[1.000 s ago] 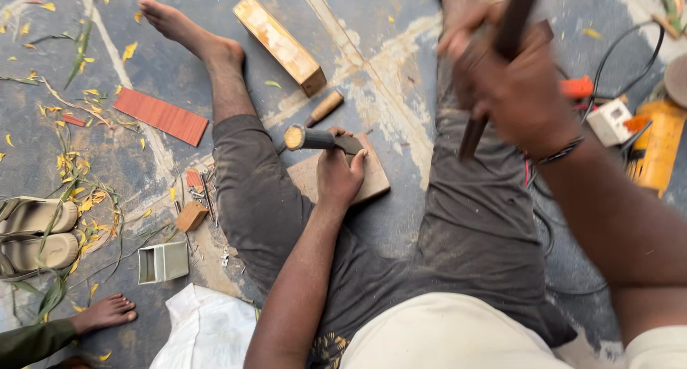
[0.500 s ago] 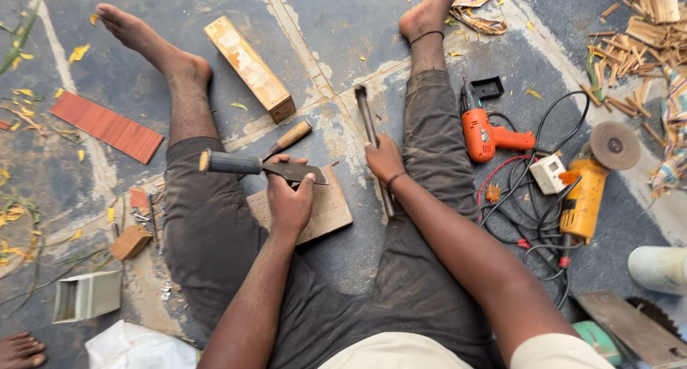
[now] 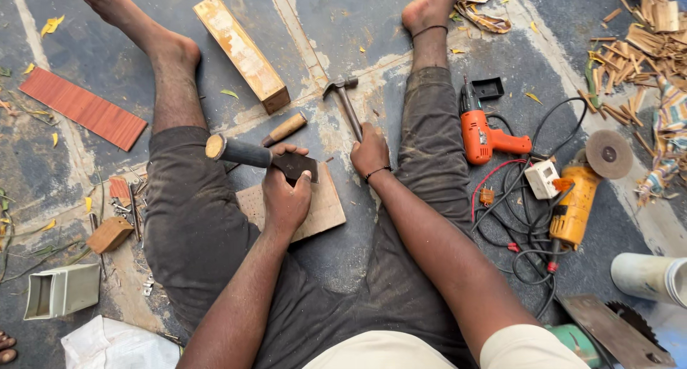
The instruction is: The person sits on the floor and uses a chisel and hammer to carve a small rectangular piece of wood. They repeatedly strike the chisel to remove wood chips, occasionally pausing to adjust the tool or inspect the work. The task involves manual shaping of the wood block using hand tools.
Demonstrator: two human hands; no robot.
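I sit on the floor with my legs spread. My left hand [image 3: 286,194] grips a dark wedge-shaped head with a round wooden handle [image 3: 240,151], holding it on a flat plywood board [image 3: 325,210] between my thighs. My right hand [image 3: 370,151] is closed around the handle of a claw hammer [image 3: 343,97], which lies on the floor pointing away from me. A small wooden-handled tool [image 3: 285,129] lies just beyond the board.
A long wooden block [image 3: 242,51] lies ahead. An orange drill [image 3: 481,133], a yellow angle grinder [image 3: 581,197] and tangled cables lie to the right, with wood scraps [image 3: 647,40] beyond. A red strip [image 3: 82,108] and a small wood block [image 3: 109,234] lie left.
My right hand came down from raised in front of the camera to the floor, and it now holds the hammer lying flat. My left hand kept the dark tool on the board.
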